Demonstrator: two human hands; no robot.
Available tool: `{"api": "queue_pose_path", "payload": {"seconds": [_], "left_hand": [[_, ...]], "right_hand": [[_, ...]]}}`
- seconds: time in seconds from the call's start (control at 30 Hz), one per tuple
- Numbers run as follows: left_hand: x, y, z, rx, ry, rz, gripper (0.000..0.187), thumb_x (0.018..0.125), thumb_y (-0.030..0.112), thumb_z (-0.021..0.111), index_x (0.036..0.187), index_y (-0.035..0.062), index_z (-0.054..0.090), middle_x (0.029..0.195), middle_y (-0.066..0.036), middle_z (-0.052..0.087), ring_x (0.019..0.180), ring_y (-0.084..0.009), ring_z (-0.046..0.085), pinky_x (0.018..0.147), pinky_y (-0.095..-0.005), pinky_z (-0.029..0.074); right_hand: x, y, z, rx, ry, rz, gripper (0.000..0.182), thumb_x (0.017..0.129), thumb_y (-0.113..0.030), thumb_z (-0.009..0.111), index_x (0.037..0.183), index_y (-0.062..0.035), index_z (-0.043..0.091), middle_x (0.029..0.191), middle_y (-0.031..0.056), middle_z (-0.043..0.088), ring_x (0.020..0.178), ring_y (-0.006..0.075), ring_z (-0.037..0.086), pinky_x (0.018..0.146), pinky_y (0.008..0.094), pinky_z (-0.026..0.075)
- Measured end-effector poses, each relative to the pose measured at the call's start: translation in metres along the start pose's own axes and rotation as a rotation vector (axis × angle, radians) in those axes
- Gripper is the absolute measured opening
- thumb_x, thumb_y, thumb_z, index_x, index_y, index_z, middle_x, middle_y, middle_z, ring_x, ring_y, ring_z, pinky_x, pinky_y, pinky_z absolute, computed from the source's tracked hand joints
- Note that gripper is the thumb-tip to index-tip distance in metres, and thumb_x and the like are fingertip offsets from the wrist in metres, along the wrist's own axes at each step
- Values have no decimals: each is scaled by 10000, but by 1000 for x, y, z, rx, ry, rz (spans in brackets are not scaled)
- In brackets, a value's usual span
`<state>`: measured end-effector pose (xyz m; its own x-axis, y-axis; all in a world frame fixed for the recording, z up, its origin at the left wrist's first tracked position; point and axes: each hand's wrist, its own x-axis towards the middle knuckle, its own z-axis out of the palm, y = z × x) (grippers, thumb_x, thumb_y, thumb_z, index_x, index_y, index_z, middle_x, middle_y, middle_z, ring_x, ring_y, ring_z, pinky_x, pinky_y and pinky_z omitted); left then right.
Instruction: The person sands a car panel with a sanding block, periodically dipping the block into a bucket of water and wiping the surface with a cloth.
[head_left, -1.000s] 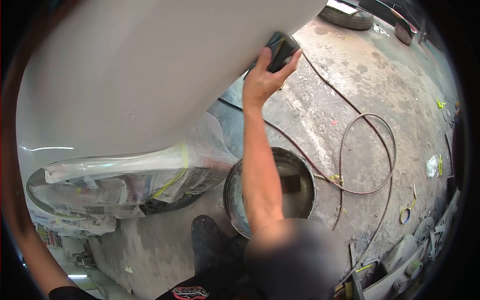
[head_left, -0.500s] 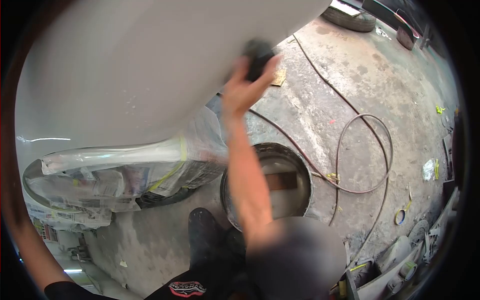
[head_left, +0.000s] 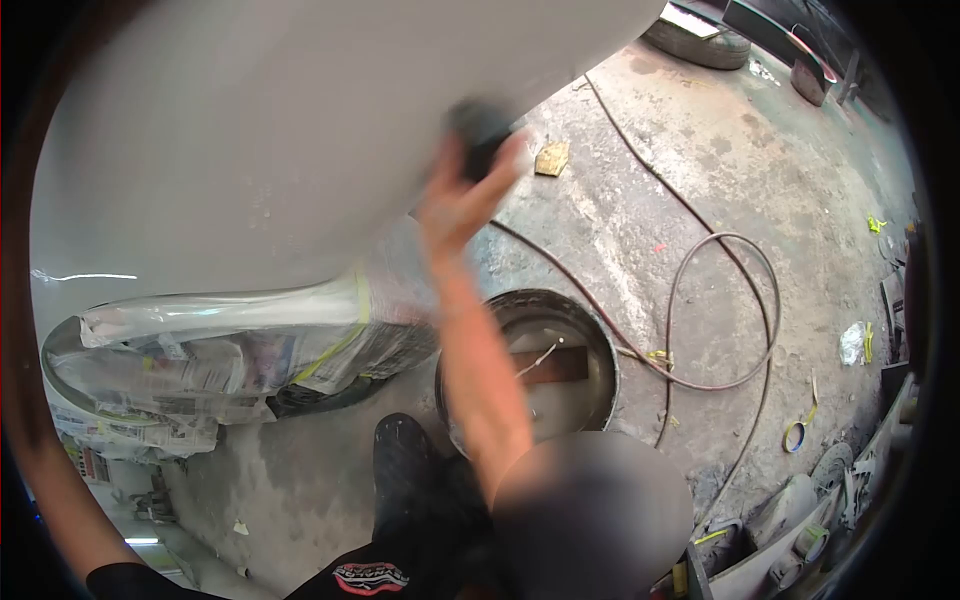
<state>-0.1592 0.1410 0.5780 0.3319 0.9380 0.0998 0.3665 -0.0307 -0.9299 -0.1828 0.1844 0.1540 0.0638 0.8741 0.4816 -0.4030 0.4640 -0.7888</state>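
Observation:
My right hand (head_left: 458, 210) is wrapped round a dark, motion-blurred sanding block (head_left: 482, 130). The block lies against the lower part of a large smooth grey car panel (head_left: 250, 130), close to its curved edge. My left forearm (head_left: 75, 515) runs up along the left rim of the view; the hand at its end is out of sight. Beneath my right forearm stands a round dark basin (head_left: 613, 365) of cloudy water, partly hidden by the arm. A brown rectangular piece (head_left: 562, 364) sits in the basin.
Below the panel, a part is masked with newspaper and plastic (head_left: 215, 365). A hose (head_left: 672, 320) loops across the concrete floor. A yellowish scrap (head_left: 551, 158), a tape roll (head_left: 795, 436) and a tire (head_left: 700, 45) lie around. Loose parts (head_left: 800, 540) crowd the lower right.
My right hand and the sanding block have shifted left and slightly down along the panel. The yellowish scrap is more exposed, and a thin pale streak now shows over the basin.

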Motion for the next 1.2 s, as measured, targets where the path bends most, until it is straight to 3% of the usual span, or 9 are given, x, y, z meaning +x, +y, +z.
{"api": "queue_pose_path", "payload": {"seconds": [0.07, 0.17, 0.33, 0.47, 0.57, 0.73, 0.83, 1.03, 1.2], "left_hand": [[0, -13, -8, 63, -28, 129, 432, 772, 171, 791, 1190, 96, 712, 1408, -161, 565, 1343, -339, 513, 1038, -480, 495], [2, -15, -6, 20, -56, 83, 422, 772, 195, 798, 1178, 109, 719, 1396, -168, 569, 1345, -352, 508, 1051, -502, 480], [-1, -12, 6, -20, -45, 1, 402, 785, 219, 806, 1164, 113, 726, 1385, -171, 572, 1349, -363, 500, 1067, -521, 464], [-2, -15, 6, -9, -36, 2, 390, 795, 234, 811, 1156, 111, 729, 1379, -173, 573, 1353, -369, 494, 1076, -530, 454], [-1, -14, 0, 13, -49, 12, 382, 802, 245, 815, 1149, 110, 732, 1375, -174, 574, 1356, -373, 490, 1083, -537, 446], [5, -9, -4, 7, -28, 46, 393, 802, 248, 826, 1156, 108, 731, 1374, -171, 574, 1369, -374, 475, 1091, -543, 436], [-1, -16, 7, -79, 13, 47, 398, 798, 240, 828, 1162, 111, 732, 1373, -167, 575, 1368, -373, 475, 1094, -547, 431], [-4, -16, 3, -53, -19, 20, 420, 782, 233, 847, 1176, 146, 732, 1358, -140, 588, 1369, -363, 478, 1124, -547, 420], [0, -20, 4, -82, 8, 18, 428, 764, 237, 868, 1167, 172, 742, 1358, -118, 597, 1358, -335, 495, 1136, -530, 426]], "right_hand": [[-98, -30, -16, 87, -105, -119, 825, 923, -240, 781, 1535, 13, 289, 1423, 305, 473, 1296, 446, 508, 1065, 523, 434], [-79, -21, -15, 91, -70, -76, 827, 939, -244, 763, 1548, 11, 265, 1459, 281, 457, 1287, 428, 512, 1084, 518, 420], [134, 41, -18, 414, 25, 387, 863, 992, -394, 685, 1556, 44, 201, 1370, 232, 478, 1169, 275, 558, 988, 389, 494], [65, 9, -4, 282, 97, 262, 796, 1016, -308, 654, 1561, 60, 206, 1539, 279, 359, 1444, 350, 365, 1179, 415, 358], [-65, -41, -20, 36, -103, -263, 697, 861, -80, 729, 1500, -110, 453, 1313, 212, 586, 1113, 395, 612, 943, 484, 506], [46, -19, -15, -26, -59, -377, 754, 922, -250, 760, 1563, -163, 374, 1294, 184, 597, 1048, 353, 588, 876, 482, 492], [146, -21, -12, 103, 1, -54, 752, 949, -303, 731, 1563, -90, 353, 1071, 178, 542, 913, 311, 579, 764, 452, 501], [-52, -62, -20, 22, -152, -307, 573, 985, -288, 662, 1506, -166, 456, 1292, 205, 603, 1125, 380, 619, 921, 495, 504], [42, -37, -9, -58, -43, -387, 625, 945, -249, 718, 1514, -174, 471, 1320, 180, 617, 1055, 351, 623, 889, 504, 497]]}}
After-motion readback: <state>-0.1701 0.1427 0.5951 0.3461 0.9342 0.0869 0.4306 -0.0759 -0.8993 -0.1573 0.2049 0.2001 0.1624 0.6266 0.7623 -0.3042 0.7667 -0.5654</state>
